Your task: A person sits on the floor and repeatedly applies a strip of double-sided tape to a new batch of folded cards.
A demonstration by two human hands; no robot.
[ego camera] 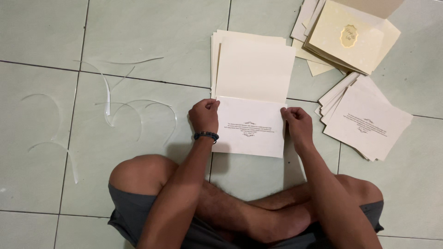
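Note:
A white printed card (249, 127) lies on the tiled floor in front of my crossed legs. Its top edge meets a cream folded sheet (255, 69) that lies on a stack of similar sheets. My left hand (204, 115) pinches the card's upper left corner; a dark beaded bracelet (206, 135) is on that wrist. My right hand (297, 121) pinches the upper right corner.
A fanned pile of white printed cards (367, 122) lies to the right. Cream envelopes or covers with an oval gold emblem (350, 37) are stacked at the top right. Thin curled white strips (108, 99) are scattered on the tiles at the left.

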